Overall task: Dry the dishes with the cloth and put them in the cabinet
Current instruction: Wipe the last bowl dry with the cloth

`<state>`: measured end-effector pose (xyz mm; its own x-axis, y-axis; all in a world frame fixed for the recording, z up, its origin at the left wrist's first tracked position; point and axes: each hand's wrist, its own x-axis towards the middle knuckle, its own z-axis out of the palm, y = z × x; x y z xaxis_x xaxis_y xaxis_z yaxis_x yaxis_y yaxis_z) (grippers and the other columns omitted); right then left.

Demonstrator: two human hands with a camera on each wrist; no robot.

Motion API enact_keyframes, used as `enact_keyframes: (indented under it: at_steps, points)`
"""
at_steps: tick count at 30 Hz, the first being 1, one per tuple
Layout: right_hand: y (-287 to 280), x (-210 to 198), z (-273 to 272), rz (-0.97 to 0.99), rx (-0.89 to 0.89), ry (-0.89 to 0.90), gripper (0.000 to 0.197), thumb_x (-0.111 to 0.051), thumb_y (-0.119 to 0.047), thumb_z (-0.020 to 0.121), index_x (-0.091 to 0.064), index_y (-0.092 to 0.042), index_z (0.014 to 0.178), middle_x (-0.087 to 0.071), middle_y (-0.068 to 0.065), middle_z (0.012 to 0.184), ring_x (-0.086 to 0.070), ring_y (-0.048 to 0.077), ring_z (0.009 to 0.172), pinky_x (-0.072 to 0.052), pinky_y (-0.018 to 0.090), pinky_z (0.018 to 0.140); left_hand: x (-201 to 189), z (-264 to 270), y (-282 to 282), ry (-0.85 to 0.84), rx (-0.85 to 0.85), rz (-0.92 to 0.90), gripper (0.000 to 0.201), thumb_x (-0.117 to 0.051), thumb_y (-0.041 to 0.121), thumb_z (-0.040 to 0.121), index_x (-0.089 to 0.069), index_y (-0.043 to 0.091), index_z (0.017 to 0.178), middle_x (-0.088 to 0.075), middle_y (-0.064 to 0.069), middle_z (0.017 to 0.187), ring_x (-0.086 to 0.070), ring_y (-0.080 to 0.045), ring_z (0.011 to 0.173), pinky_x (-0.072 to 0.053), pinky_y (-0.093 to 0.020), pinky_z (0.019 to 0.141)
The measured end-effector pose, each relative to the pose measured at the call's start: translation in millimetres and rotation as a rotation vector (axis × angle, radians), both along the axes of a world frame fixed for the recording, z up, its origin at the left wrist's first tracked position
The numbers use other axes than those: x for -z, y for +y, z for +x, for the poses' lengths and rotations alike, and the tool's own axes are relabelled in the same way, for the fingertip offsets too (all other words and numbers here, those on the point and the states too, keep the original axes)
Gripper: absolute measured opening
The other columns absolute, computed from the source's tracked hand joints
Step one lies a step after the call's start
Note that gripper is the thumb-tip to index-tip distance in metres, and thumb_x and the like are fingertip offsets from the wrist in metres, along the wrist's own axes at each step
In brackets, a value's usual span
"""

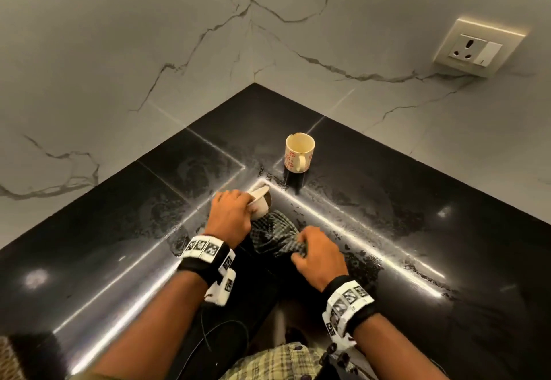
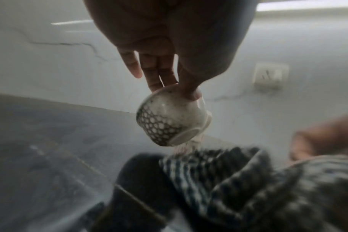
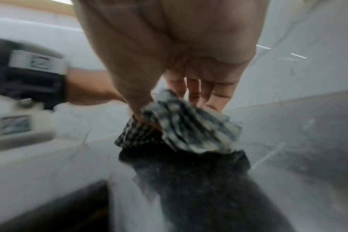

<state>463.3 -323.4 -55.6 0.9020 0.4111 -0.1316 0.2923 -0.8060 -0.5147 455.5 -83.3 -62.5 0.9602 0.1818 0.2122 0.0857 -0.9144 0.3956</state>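
Here my left hand (image 1: 231, 211) pinches a small glazed cup (image 2: 170, 119) by its rim, tilted over the glossy black counter (image 1: 387, 201); only the left wrist view shows its honeycomb pattern. My right hand (image 1: 317, 256) bunches the checked cloth (image 1: 272, 235) just beside it. A flowered mug (image 1: 299, 153) stands upright behind.

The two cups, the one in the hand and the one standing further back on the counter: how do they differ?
The small cup is gripped at its rim by the left hand and tilted above the counter; the mug stands upright on the black counter, untouched. The small cup is low, with a dark net-like pattern; the mug is taller, with red motifs. The mug shows a handle; none shows on the small cup. Both are pale, cream-toned.
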Motion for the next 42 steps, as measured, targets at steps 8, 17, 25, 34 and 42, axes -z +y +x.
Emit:
enact_keyframes:
  at_steps: [8, 17, 25, 34, 42]
  points:
    - [17.6, -73.1, -16.1, 0.589, -0.362, -0.553, 0.053, -0.068, -0.025, 0.075, -0.07, -0.018, 0.127, -0.046, 0.006, 0.126, -0.048, 0.024, 0.122, -0.042, 0.039, 0.106, -68.0, -64.4, -40.8, -0.072, 0.143, -0.852, 0.016, -0.053, 0.017, 0.097, -0.061, 0.01, 0.109, -0.069, 0.014, 0.088, -0.061, 0.002, 0.081, -0.05, -0.022, 0.074]
    - [25.4, -81.9, -17.4, 0.955, -0.28, -0.4, 0.053, -0.053, -0.022, 0.089, -0.057, -0.001, 0.137, -0.05, 0.019, 0.148, -0.047, 0.034, 0.139, -0.04, 0.055, 0.111, -101.3, -85.9, -57.2, -0.096, 0.271, -0.812, 0.03, -0.056, -0.003, 0.098, -0.064, 0.018, 0.117, -0.072, 0.004, 0.109, -0.069, -0.015, 0.103, -0.055, -0.037, 0.091]
    - [36.7, -95.6, -17.9, 1.112, 0.117, 0.193, 0.046, -0.056, -0.046, 0.099, -0.052, -0.027, 0.141, -0.065, 0.004, 0.13, -0.063, 0.029, 0.12, -0.049, 0.057, 0.104, -107.4, -75.3, -74.2, -0.232, 0.11, -0.716, 0.012, -0.054, 0.017, 0.104, -0.065, 0.018, 0.109, -0.071, 0.01, 0.092, -0.065, -0.006, 0.083, -0.053, -0.026, 0.074]
    - [23.1, -118.2, -32.4, 1.03, -0.139, -0.157, 0.052, -0.066, -0.023, 0.094, -0.051, -0.016, 0.143, -0.047, 0.006, 0.15, -0.049, 0.025, 0.137, -0.045, 0.048, 0.111, -115.2, -74.8, -61.4, -0.267, 0.312, -0.268, 0.031, -0.054, 0.03, 0.099, -0.069, 0.018, 0.122, -0.072, 0.007, 0.118, -0.064, -0.018, 0.118, -0.043, -0.057, 0.108]
    - [20.3, -110.9, -40.1, 1.12, -0.072, -0.041, 0.022, -0.068, -0.017, 0.094, -0.063, -0.01, 0.115, -0.067, 0.006, 0.111, -0.065, 0.03, 0.104, -0.053, 0.057, 0.089, -121.2, -71.5, -60.3, -0.344, 0.225, -0.667, 0.035, -0.058, -0.01, 0.095, -0.07, 0.019, 0.111, -0.032, 0.001, 0.163, -0.034, -0.022, 0.15, -0.045, -0.051, 0.112]
